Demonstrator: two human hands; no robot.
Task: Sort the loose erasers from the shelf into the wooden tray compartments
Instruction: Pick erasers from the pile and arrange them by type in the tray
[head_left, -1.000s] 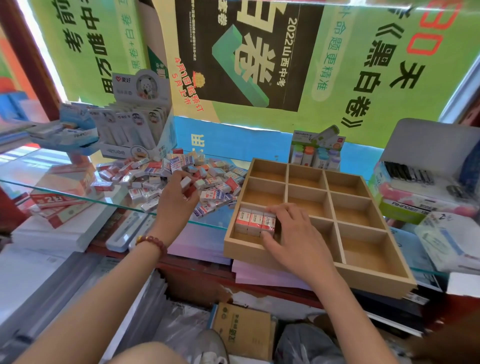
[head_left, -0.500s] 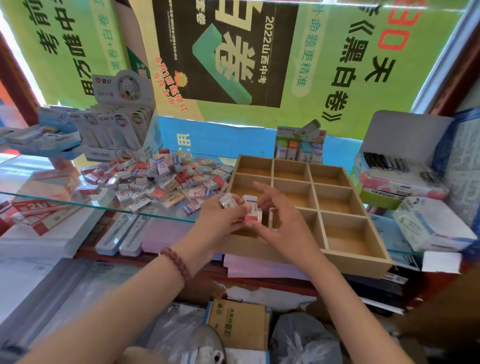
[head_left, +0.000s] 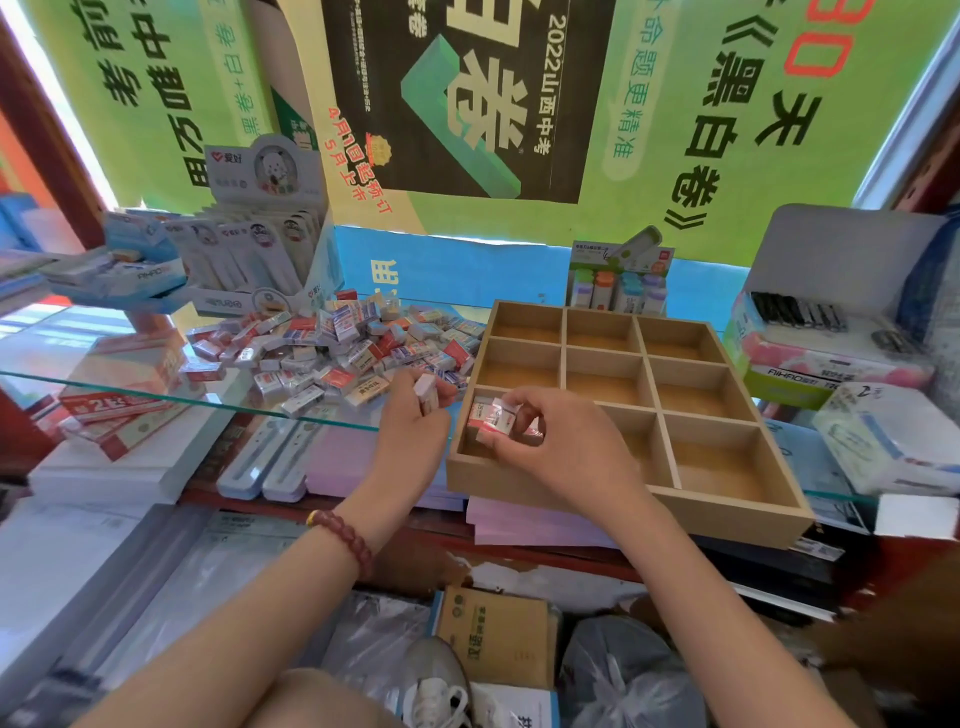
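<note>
the right hand (head_left: 558, 447) pinches a red-and-white eraser (head_left: 496, 418) over the wooden tray (head_left: 675, 512)'s near-left compartment — the left hand (head_left: 413, 421), just beside it, grips another eraser (head_left: 427, 393); the loose pile (head_left: 337, 351) lies beyond the left hand.

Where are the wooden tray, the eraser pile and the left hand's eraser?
wooden tray (head_left: 623, 512): head view, front wall.
eraser pile (head_left: 332, 348): head view, middle of the heap.
left hand's eraser (head_left: 426, 392): head view, its white side.

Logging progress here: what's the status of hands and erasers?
Left hand holds one eraser beside tray. Right hand sets red-white eraser into near-left compartment. Pile remains on glass shelf. Nothing blocking.
</note>
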